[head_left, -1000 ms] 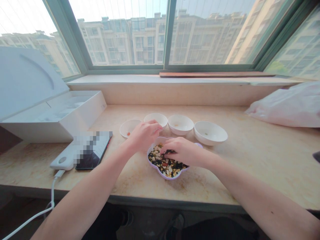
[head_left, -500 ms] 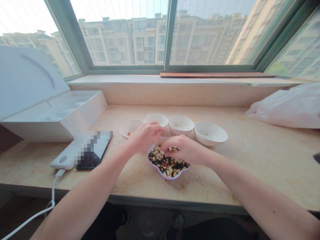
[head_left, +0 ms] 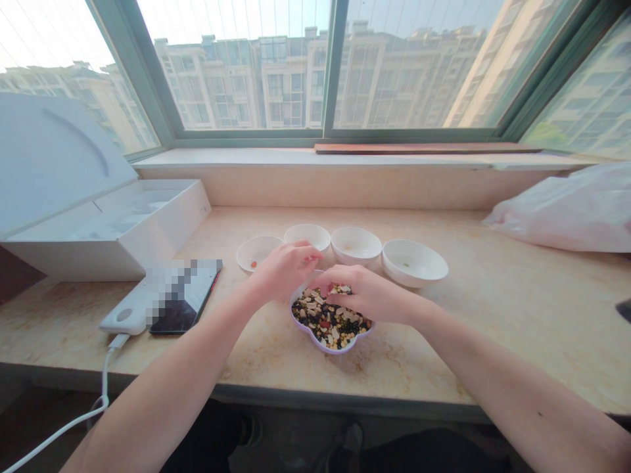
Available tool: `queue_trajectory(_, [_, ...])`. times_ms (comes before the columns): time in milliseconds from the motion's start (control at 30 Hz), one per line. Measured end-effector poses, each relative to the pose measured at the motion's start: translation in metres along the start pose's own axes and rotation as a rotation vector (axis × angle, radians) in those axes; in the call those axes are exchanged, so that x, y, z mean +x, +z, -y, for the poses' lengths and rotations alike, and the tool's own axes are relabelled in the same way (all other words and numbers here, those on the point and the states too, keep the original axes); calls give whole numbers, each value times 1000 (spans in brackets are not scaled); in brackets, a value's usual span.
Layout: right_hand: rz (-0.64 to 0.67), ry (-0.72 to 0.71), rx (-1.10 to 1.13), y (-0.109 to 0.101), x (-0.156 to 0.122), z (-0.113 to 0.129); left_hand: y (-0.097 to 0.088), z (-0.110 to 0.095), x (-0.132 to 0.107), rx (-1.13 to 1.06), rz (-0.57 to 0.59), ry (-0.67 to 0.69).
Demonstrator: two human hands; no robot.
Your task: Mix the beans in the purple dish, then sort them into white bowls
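Observation:
A purple flower-shaped dish of mixed beans and seeds sits near the front edge of the stone ledge. My left hand hovers over the dish's far left rim, fingers curled with the tips pinched together; what they hold is too small to see. My right hand rests over the dish's far right part, fingers curled, with a few pale seeds showing in them. Behind the dish stand several white bowls in a row: one with a red bean, a second, a third, a fourth.
An open white box stands at the left. In front of it lie a phone and a white power bank with a cable hanging off the edge. A pink plastic bag lies at the right. Windows rise behind.
My right hand has lifted out of the bean pile and moved slightly back, now with pale seeds in its fingers. My left hand has barely shifted.

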State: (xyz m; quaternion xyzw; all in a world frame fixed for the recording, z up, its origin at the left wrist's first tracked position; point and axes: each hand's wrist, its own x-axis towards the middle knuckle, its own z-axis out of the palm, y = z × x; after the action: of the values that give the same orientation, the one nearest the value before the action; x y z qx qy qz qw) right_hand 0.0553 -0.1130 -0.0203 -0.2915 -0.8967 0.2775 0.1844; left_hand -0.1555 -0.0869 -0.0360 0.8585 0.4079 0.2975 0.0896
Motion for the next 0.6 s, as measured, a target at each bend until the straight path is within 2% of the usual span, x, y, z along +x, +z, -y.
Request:
queue_trajectory(100, [9,34,53,1,0,-3,-1,-1,0,8,-2,-2])
queue_trajectory(200, [-51,82,121,1,-1,-7,-3,-4,0,22,20,4])
queue_trajectory(267, [-148,111,134,-3,-1,-11,-4,-8,0,33,48,21])
queue_trajectory(367, [-372,193,64,-15,-1,-21,-6,-17,-3,55,86,45])
queue_trajectory(467, [-557,242,-84,-28,-1,-33,-7,-27,-7,54,208,107])
queue_trajectory(600, [-634,286,-252,-37,-3,-49,-4,-39,-13,-20,379,203])
